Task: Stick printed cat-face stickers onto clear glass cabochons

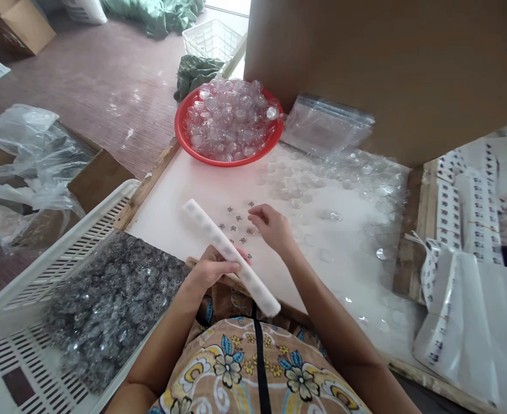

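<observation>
My left hand (212, 268) is closed around a long white rolled-up sheet (236, 257), which slants across the table edge in front of my body. Faint grey spots show through the roll. Just beyond it, several small clear discs with dark printed motifs (233, 228) lie on the white tabletop. Over the right side of these discs, my right hand (273, 227) has thumb and index finger pinched together. Whatever may be between those fingertips is too small to make out.
A red basin (229, 161) heaped with clear plastic discs stands at the back. Loose clear discs (296, 187) spread over the right half of the tabletop. At left is a white crate (25, 282) of dark-printed pieces; at right, printed sticker sheets (447, 215). Cardboard (365, 63) walls the back.
</observation>
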Available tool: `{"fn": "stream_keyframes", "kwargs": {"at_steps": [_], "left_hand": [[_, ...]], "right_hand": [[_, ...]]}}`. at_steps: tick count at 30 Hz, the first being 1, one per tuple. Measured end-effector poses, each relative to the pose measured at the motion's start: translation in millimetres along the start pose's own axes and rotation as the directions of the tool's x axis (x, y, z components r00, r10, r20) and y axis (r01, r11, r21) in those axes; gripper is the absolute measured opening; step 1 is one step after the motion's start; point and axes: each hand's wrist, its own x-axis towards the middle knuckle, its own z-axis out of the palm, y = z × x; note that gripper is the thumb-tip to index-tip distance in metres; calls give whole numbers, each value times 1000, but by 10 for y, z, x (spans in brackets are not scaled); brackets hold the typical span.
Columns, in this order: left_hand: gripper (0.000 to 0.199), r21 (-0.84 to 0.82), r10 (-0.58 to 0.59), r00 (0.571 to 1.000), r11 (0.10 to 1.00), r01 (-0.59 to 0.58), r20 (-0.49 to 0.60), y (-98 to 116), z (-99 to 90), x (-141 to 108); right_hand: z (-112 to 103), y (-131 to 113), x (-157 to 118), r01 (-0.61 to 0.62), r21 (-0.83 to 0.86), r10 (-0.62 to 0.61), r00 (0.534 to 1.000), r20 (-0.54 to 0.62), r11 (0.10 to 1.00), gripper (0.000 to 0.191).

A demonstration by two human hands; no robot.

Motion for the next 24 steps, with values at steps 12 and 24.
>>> {"fn": "stream_keyframes", "kwargs": {"at_steps": [12, 24], "left_hand": [[49, -218, -115, 954, 959, 179, 278, -22, -135, 107], [36, 139, 144, 968, 983, -117, -206, 117, 289, 217]], "right_hand": [[-274, -503, -237, 512, -37, -509, 858, 75, 858, 27], [-390, -340, -384, -27, 159, -16, 964, 264, 987, 15]]}}
